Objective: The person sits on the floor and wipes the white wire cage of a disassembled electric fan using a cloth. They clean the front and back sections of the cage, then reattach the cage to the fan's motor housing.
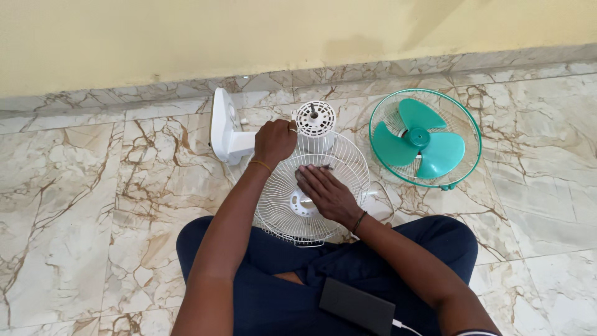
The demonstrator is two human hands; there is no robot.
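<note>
White wire grille; glossy veined marble floor

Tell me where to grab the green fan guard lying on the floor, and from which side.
Take the green guard by its outer rim at the near right edge, coming from above. It lies flat on the floor with the blades inside, so only the rim offers a firm hold, and that side is clear of the white guard.

A pale yellow wall meets a glossy floor of cream marble tiles veined brown, lit by soft daylight.
</note>
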